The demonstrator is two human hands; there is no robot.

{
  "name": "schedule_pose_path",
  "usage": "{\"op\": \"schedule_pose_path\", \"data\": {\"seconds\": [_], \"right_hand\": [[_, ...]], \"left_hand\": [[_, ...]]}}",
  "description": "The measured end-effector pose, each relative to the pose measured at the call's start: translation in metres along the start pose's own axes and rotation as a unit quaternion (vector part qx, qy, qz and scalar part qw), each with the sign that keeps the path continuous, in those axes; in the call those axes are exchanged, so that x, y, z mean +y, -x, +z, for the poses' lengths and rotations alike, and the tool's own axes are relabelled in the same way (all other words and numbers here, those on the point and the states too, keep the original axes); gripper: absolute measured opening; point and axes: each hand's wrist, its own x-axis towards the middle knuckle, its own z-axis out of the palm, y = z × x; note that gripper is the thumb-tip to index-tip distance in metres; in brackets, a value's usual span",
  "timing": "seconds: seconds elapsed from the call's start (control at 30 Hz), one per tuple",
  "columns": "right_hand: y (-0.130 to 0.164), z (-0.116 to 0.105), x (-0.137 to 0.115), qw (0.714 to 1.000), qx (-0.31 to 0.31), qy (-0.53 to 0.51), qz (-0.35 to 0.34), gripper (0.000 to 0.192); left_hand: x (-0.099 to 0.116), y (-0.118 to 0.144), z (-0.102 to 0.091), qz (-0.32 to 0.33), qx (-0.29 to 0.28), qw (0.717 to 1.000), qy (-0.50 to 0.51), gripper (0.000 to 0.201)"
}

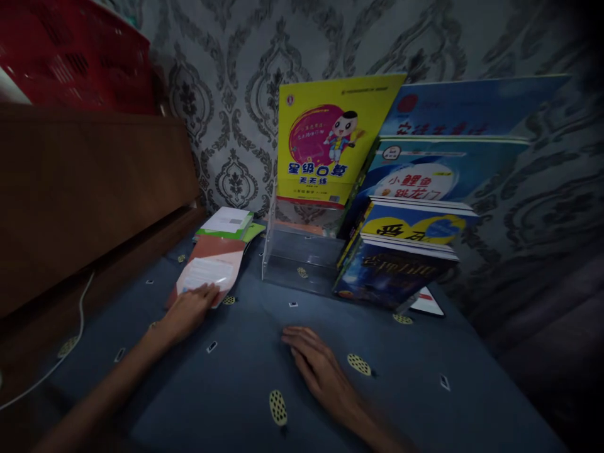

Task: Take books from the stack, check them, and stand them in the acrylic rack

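My left hand (194, 309) is at the near end of an orange-red book (214, 248) with a pale panel on its cover. Its fingers are curled over the near edge, and the thumb is hard to make out. The book leans against a small pile of books (226, 220) with a white and green one on top. My right hand (314, 365) lies on the blue patterned cloth (236, 390), fingers extended and holding nothing. Beyond it stands a clear acrylic book rack (297, 261), with a yellow book (330, 141) upright at its back.
Several books, among them a dark blue one (391, 270), stand on the rack's right side. A flat white-and-dark object (428, 303) pokes out behind them. At left are a brown wooden cabinet (94, 201), a red basket (80, 56) and a white cable (81, 314). Patterned wallpaper (226, 82) rises behind.
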Motion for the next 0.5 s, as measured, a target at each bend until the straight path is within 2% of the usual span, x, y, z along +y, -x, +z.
{"op": "schedule_pose_path", "data": {"seconds": [0.13,0.27,0.37,0.5], "right_hand": [[-0.005,-0.001,-0.005,1.000,-0.023,-0.009,-0.004,0.035],[-0.016,0.001,-0.023,0.998,-0.044,-0.028,-0.019,0.034],[-0.030,0.006,-0.045,0.992,-0.106,-0.057,-0.030,0.037],[-0.055,0.022,-0.074,0.968,-0.229,-0.100,-0.034,0.051]], "left_hand": [[0.014,0.050,0.021,0.030,0.006,0.999,-0.014,0.068],[0.028,0.089,0.029,0.111,0.018,0.994,-0.002,0.071],[0.043,0.102,0.031,0.177,0.027,0.983,0.034,0.065],[0.063,0.100,0.030,0.259,0.001,0.958,0.123,0.057]]}}
